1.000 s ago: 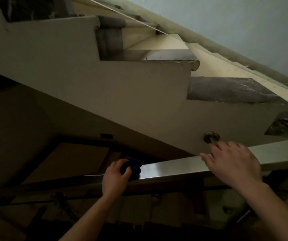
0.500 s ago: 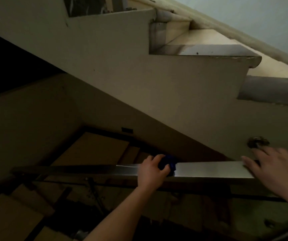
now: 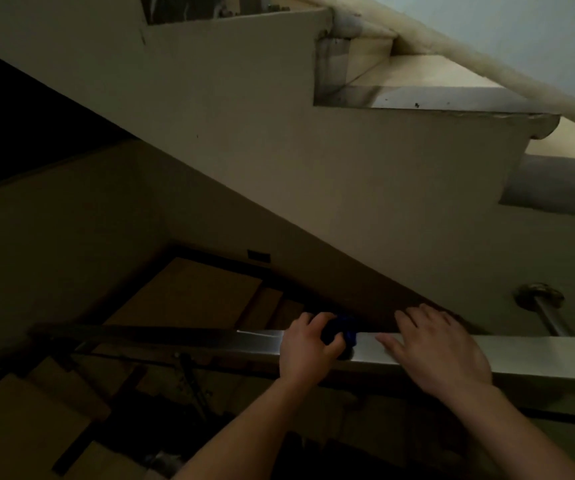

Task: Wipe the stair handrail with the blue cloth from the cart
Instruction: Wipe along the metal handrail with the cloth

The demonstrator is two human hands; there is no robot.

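I see my left hand (image 3: 308,348) curled around a bunched dark blue cloth (image 3: 343,330), pressing it down on the top face of the flat, brushed-metal stair handrail (image 3: 539,355). The cloth shows only partly, between thumb and fingers, and it sits on the rail just left of my other hand. My right hand (image 3: 442,351) lies open and flat on the same rail, palm down, fingers spread and pointing left toward the cloth, close to it but not touching it as far as I can tell.

The handrail runs across the lower part of the view, bright where the light catches it near my hands and dark toward its far left end. A round metal wall bracket (image 3: 539,299) with a rod joins the rail to the cream-painted side wall of the upper stair flight (image 3: 279,161) on the right. Above, grey stone stair treads (image 3: 452,98) step up to the right. Below the rail lie dim brown steps (image 3: 182,292) of the lower flight, too dark to make out in detail.
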